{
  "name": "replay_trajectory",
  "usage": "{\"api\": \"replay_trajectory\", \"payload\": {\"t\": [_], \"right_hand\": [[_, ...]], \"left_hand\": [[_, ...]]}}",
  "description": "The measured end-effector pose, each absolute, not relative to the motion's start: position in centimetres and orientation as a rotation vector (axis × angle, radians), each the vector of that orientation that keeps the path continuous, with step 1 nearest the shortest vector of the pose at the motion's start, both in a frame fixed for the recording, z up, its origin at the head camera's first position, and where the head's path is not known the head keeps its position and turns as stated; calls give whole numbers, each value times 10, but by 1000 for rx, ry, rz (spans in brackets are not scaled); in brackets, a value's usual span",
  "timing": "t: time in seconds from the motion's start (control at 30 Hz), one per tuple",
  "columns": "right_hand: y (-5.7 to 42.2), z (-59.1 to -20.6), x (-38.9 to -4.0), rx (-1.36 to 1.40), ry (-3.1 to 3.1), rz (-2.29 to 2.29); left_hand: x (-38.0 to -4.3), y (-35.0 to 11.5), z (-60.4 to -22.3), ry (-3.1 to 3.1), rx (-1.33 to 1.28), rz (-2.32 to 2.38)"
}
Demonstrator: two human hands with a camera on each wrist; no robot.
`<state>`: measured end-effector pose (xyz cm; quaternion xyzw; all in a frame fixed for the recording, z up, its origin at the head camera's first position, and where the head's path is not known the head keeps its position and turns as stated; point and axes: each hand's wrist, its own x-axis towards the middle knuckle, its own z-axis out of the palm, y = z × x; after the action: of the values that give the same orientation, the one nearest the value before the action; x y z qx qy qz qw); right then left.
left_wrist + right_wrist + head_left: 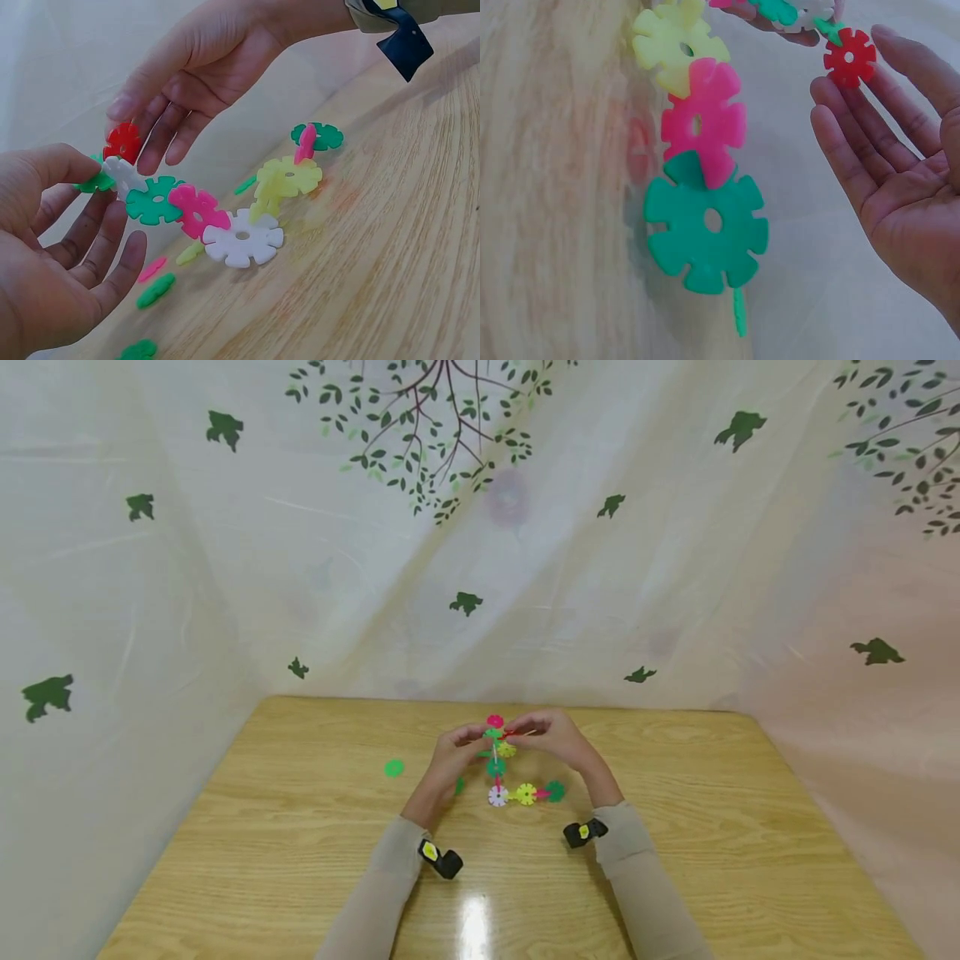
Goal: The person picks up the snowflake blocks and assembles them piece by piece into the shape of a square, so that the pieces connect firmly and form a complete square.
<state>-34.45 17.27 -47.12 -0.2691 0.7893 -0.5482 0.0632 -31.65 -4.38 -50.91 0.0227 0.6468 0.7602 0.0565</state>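
Observation:
Linked notched flower discs form a chain. My left hand [67,247] pinches a green flower disc [94,180] at its upper end, beside a white disc [126,177]. The red flower disc [850,58] joined to that green one lies between the thumb and fingers of my right hand [907,165], the thumb at its edge. From there the chain runs through a teal disc [154,201] and a pink disc [196,211] to a larger-looking white disc [243,238]. Yellow discs [289,176], another pink disc [705,124] and a dark green disc [707,225] continue it rightward.
A loose green disc [393,767] lies on the wooden table [300,860] left of my hands. Several more loose pieces, among them a green disc [156,291] and a pink disc [152,269], lie behind the chain. A printed cloth [360,610] hangs around the table's back and sides.

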Motion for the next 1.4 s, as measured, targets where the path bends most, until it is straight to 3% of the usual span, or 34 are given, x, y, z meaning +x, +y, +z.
{"api": "replay_trajectory", "payload": {"t": [0.43, 0.83, 1.4], "right_hand": [[211, -453, -358, -679, 2636, -1449], [249, -470, -378, -593, 2750, -1183], [242, -492, -395, -427, 2779, -1040]], "left_hand": [[-316, -41, -511, 1913, 46, 2282], [-315, -40, -511, 1953, 123, 2190], [-315, -40, -516, 1932, 97, 2188]]}}
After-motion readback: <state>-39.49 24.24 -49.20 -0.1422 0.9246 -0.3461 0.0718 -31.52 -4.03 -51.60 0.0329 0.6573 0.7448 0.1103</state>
